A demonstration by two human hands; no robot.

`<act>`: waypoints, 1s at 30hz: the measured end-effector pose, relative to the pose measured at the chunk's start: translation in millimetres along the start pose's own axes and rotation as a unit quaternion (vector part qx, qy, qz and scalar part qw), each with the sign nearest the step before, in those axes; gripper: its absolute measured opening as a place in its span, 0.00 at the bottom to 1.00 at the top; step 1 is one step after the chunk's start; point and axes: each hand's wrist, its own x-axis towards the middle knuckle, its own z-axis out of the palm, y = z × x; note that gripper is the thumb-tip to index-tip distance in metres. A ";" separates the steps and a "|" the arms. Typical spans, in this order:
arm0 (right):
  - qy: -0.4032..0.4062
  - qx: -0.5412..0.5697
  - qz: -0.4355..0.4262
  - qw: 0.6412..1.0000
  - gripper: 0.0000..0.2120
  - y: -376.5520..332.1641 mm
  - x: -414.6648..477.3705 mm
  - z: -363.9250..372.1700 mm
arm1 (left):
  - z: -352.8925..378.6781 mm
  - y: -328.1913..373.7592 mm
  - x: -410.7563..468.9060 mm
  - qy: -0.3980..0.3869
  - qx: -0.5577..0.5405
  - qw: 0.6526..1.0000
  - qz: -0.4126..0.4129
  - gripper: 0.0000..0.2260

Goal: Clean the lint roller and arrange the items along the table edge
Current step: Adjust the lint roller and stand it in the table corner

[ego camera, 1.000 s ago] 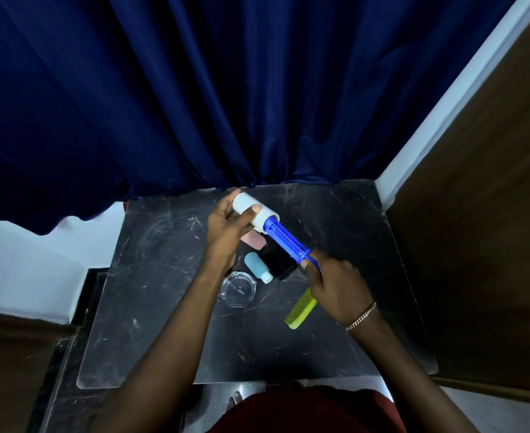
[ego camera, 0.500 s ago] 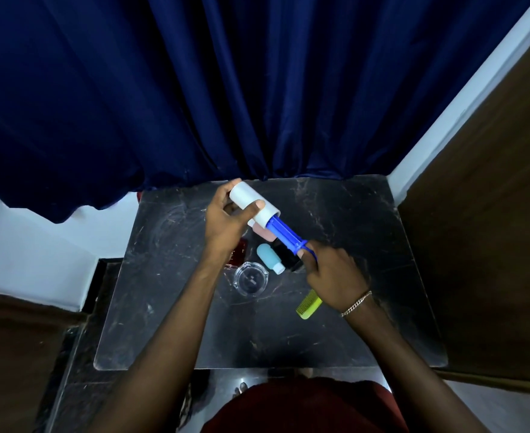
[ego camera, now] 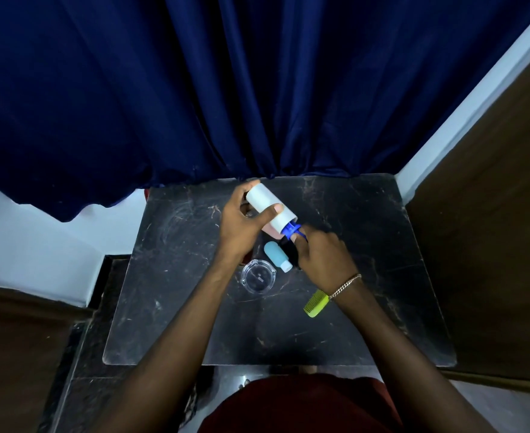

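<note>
Looking down, nearest first: our two forearms reach out over a dark marble table (ego camera: pixel 170 323), its top scratched and veined.
Comb: a lime-green comb (ego camera: pixel 315 304) lies flat on the table, partly under our right wrist, just beside the chain bracelet (ego camera: pixel 345 286) we wear there.
Glass dish: a small clear glass dish (ego camera: pixel 258 275) sits on the table below our left wrist, near the comb but apart from it.
Bottle: a pale blue travel bottle (ego camera: pixel 275 255) lies on its side just beyond the dish, its white cap pointing toward us; a black object (ego camera: pixel 288 250) lies against its right side, mostly hidden by our right hand.
Right hand: our right hand (ego camera: pixel 321 260) is curled shut around the blue handle (ego camera: pixel 292 230) of the lint roller, only the handle's top end showing past the fingers.
Lint roller: we hold the lint roller (ego camera: pixel 270 208) above the table's far middle, tilted, white roll end up and away to the left.
Left hand: our left hand (ego camera: pixel 242 226) wraps the white roll, thumb pressed across its front and fingers behind it.
Pink item: something pink (ego camera: pixel 271 233) peeks out under the roll; we cannot tell what it is.
Curtain: a deep blue curtain (ego camera: pixel 226 89) hangs behind the table's far edge.
</note>
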 end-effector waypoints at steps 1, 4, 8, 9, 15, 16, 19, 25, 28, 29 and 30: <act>0.000 -0.001 0.000 1.000 0.11 -1.0 0.8 0.8 | -0.9 0.2 0.4 0.000 0.000 1.000 0.001 0.24; 0.001 -0.002 0.004 1.000 0.12 -1.9 2.6 3.1 | -2.9 -1.5 1.5 0.002 0.004 1.000 -0.002 0.24; 0.003 0.001 0.007 1.000 0.12 -4.2 3.2 4.8 | -5.2 -2.4 1.3 -0.006 0.005 1.000 0.001 0.25; 0.003 0.006 0.009 1.000 0.12 -5.9 4.1 5.3 | -4.3 -2.5 0.3 -0.012 0.007 1.000 0.004 0.25; -0.004 0.029 0.015 0.999 0.11 -9.0 7.7 6.2 | -1.2 -7.0 -3.6 -0.019 0.002 1.000 -0.001 0.26; -0.009 0.033 0.015 0.999 0.11 -8.4 7.4 6.9 | -1.8 -8.1 -3.5 -0.022 -0.001 1.000 -0.004 0.26; -0.030 0.053 0.011 0.998 0.12 -5.4 9.2 7.8 | -3.1 -11.3 -3.6 -0.019 -0.010 1.000 -0.016 0.25; -0.053 0.247 0.053 0.966 0.18 13.8 14.4 -6.0 | -5.0 -24.2 -2.6 0.041 -0.126 0.981 -0.140 0.22; -0.026 0.384 0.066 0.920 0.19 27.7 17.5 -14.4 | -5.5 -29.1 -1.9 0.068 -0.198 0.957 -0.201 0.22; -0.014 0.427 0.060 0.902 0.17 31.6 18.1 -16.2 | -4.4 -30.9 -2.2 0.074 -0.211 0.950 -0.220 0.20; -0.004 0.462 0.049 0.886 0.17 34.8 18.2 -17.1 | -2.5 -33.4 -2.3 0.076 -0.223 0.942 -0.238 0.18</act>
